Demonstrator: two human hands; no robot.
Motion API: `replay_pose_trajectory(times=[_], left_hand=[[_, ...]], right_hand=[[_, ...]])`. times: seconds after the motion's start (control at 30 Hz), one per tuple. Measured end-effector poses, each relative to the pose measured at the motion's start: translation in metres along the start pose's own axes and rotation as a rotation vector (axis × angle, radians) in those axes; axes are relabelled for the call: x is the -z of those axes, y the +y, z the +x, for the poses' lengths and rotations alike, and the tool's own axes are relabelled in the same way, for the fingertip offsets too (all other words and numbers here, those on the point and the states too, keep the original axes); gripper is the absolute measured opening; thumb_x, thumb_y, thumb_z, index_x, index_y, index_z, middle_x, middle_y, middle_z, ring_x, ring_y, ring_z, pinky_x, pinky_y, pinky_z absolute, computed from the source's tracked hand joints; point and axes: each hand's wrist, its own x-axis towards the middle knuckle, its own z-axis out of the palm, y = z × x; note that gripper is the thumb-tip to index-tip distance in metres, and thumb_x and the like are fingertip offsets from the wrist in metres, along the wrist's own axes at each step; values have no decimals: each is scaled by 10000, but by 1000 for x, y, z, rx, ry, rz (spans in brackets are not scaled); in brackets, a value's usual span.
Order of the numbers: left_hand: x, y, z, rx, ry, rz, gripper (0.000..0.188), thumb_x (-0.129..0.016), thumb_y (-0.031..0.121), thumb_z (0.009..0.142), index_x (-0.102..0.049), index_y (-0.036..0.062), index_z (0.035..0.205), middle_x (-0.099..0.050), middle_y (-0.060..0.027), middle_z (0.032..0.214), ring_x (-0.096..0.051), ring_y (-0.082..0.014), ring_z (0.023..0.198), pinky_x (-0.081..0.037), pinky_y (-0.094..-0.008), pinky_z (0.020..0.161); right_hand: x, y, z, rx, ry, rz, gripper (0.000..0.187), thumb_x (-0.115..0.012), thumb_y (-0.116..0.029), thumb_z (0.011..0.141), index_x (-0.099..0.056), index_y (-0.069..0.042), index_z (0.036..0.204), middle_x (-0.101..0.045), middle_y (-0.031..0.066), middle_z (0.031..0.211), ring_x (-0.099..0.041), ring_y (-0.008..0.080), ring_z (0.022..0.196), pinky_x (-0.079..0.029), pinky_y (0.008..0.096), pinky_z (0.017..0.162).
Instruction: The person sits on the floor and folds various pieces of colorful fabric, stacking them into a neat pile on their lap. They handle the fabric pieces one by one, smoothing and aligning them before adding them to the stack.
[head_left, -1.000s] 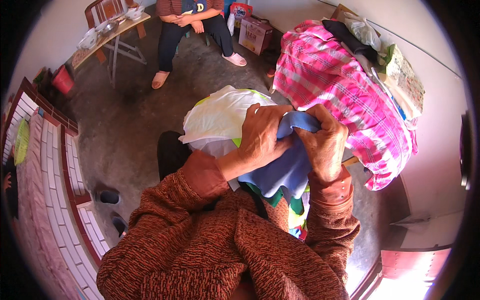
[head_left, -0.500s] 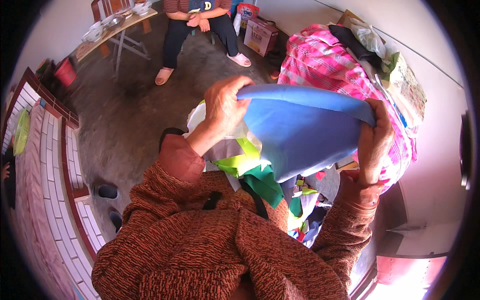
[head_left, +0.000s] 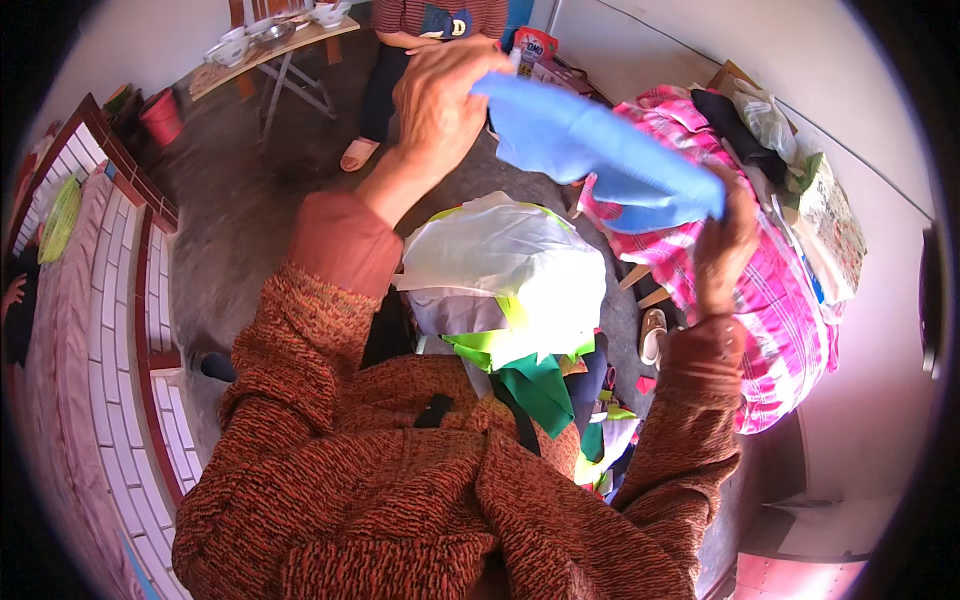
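A piece of blue cloth [head_left: 600, 150] is stretched out in the air before me, slanting down to the right. My left hand [head_left: 445, 105] pinches its upper left end, and my right hand [head_left: 728, 240] grips the right end. Both hands are closed on the fabric, slightly blurred. Below it, on my lap, lies a heap of white cloth [head_left: 505, 250] with lime-green pieces [head_left: 480, 348] at its edge. A dark green scrap [head_left: 540, 390] hangs beside them, over my brown knitted jacket [head_left: 400, 480].
Pink checked cloth [head_left: 780, 350] covers a piece of furniture on the right, with bags [head_left: 765, 120] on top. Colourful scraps [head_left: 605, 440] lie low beside my right forearm. Ahead sits another person [head_left: 440, 20]. A table with bowls [head_left: 275, 35] and a red bucket [head_left: 162, 117] stand far left.
Both hands have lifted the blue cloth up and away from my lap, the left one higher than the right. The white cloth beneath is now uncovered. The view has shifted slightly.
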Motion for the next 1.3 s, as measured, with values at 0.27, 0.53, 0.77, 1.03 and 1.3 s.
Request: replay_pose_trajectory(times=[0.27, 0.53, 0.77, 1.03, 1.3], left_hand=[[31, 10, -169, 229, -290, 17, 369, -518, -119, 563, -628, 88, 848, -645, -78, 996, -587, -294, 1021, -441, -400, 859], [46, 40, -256, 378, -369, 58, 305, -585, -82, 576, -637, 113, 805, -639, -67, 984, -579, -290, 988, -443, -406, 844], [50, 41, -268, 470, -338, 75, 319, -575, -82, 584, -633, 125, 819, -628, -64, 1035, -574, -307, 987, -444, -397, 841], [50, 37, -264, 618, -216, -13, 312, -607, -87, 657, -634, 112, 896, -634, -77, 1030, -585, -327, 931, -479, -365, 784], [56, 35, -259, 876, -197, -465, 231, -538, -134, 752, -583, 12, 925, -634, -122, 1117, -606, -178, 991, -478, -292, 817]], right_hand=[[-37, -43, -173, -156, -499, 119, 394, -481, 37, 697, -631, -78, 1043, -653, 103, 1043, -594, 314, 936, -422, 418, 830], [-51, -64, -259, -397, -480, 332, 205, -555, -92, 823, -631, -88, 1013, -614, 122, 1157, -563, 318, 1053, -383, 414, 930], [-54, -62, -264, -376, -382, 369, 318, -490, -330, 938, -626, -46, 987, -619, 191, 1136, -582, 343, 1004, -396, 417, 895], [-53, -63, -269, -432, -375, 396, 442, -436, -429, 954, -641, -37, 952, -616, 204, 1110, -569, 343, 1004, -379, 421, 900], [-49, -65, -265, -426, -362, 389, 388, -494, -398, 931, -640, -39, 922, -611, 177, 1106, -555, 331, 1046, -373, 428, 923]])
